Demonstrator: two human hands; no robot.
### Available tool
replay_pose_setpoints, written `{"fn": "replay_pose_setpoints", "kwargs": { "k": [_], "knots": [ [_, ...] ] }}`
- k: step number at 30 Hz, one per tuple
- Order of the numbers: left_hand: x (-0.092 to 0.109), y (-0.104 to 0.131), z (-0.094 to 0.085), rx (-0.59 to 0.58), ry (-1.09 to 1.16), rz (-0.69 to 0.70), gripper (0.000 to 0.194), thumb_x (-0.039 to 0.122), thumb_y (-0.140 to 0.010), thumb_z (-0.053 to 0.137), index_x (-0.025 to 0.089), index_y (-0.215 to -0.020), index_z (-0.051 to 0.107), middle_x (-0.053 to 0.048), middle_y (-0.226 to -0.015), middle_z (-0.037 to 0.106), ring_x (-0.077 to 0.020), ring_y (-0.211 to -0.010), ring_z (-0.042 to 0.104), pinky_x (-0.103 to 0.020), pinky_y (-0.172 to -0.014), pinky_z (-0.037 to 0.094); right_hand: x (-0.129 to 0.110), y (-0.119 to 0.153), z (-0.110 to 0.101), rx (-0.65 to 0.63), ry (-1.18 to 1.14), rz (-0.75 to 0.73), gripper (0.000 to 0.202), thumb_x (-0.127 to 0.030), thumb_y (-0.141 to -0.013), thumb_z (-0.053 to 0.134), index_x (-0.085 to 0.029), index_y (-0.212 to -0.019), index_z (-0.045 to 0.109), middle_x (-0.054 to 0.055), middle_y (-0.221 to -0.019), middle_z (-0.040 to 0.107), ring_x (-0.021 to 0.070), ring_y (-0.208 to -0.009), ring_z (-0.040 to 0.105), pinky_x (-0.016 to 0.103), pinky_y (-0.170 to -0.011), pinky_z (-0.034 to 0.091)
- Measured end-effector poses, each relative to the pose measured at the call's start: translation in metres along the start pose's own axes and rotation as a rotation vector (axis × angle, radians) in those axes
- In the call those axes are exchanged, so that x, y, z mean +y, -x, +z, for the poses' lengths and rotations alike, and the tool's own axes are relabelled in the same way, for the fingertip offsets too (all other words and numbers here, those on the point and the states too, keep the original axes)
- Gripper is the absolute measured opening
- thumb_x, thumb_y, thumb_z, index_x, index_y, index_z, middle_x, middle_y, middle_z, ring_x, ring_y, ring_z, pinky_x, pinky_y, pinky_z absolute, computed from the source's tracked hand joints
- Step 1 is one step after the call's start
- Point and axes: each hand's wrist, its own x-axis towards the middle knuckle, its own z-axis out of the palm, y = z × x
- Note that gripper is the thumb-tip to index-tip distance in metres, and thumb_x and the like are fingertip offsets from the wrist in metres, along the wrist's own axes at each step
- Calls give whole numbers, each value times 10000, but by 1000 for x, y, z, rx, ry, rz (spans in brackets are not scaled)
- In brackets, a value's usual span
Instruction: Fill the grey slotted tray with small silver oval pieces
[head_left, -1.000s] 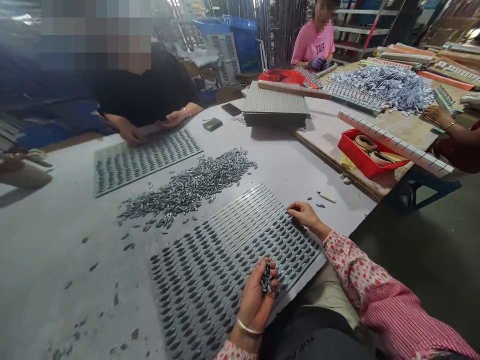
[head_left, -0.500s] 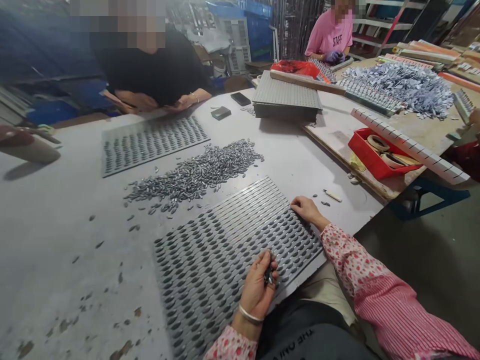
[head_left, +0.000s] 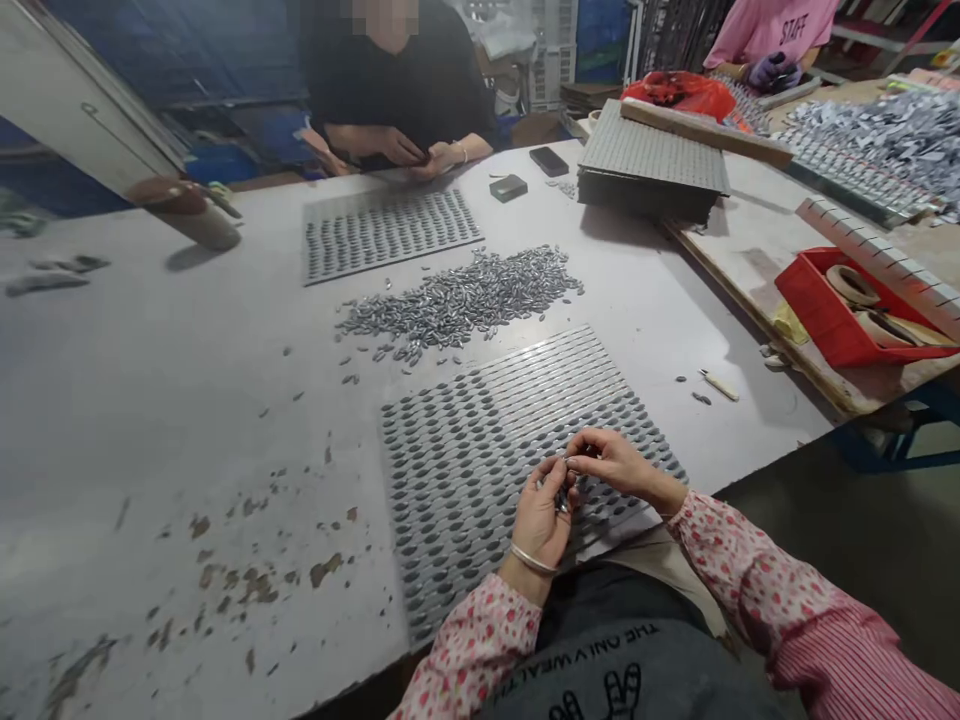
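My left hand (head_left: 546, 512) is closed around a few small grey oval pieces (head_left: 561, 497), shiny and pointed at the ends. Fingertips of my right hand (head_left: 609, 462) are pinched together at the left fingertips; what they hold, if anything, is hidden. Both hands are over a grey grooved board (head_left: 442, 480) lying flat on the table. Rows of dark oval pieces fill its left side and near right part, while its far right section (head_left: 559, 380) shows bare grooves. Beyond the board lies a long heap of the same oval pieces (head_left: 465, 305).
A second filled board (head_left: 394, 235) lies before a person in black (head_left: 397, 100). Stacked boards (head_left: 652, 160) stand at the back right, near a red bin (head_left: 847, 310) holding tape rolls. A small pale-handled tool (head_left: 720, 385) lies right of my board on the white table (head_left: 247, 430).
My right hand has come from the board's right edge to my left hand, and its fingers now meet the left fingertips. The camera view has turned left.
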Motion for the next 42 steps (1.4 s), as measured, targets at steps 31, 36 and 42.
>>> {"fn": "replay_pose_setpoints", "kwargs": {
  "k": [31,36,42],
  "knots": [
    [0,-12,-19,-50,119,45,87,146,-738,653,127,-795,590,-12,-714,567,-46,-540,512,-115,-415,397,13,-56,9,90,481,-49,159,-326,-820,567,-181,-819,630,39,-824,610,161,-812,504,284,-740,383],
    [1,-11,-9,-41,156,10,51,154,-771,621,118,-787,588,18,-653,530,-22,-473,468,-99,-361,342,3,-33,7,-154,89,-122,229,-387,-786,607,-174,-864,636,31,-852,598,133,-764,533,245,-675,422],
    [6,-8,-6,-88,132,-90,144,157,-847,483,93,-923,588,-58,-748,591,-74,-565,562,-148,-446,448,22,-44,-8,24,79,-61,224,-356,-855,501,-165,-904,608,30,-834,621,136,-773,558,259,-706,435]
  ]
}}
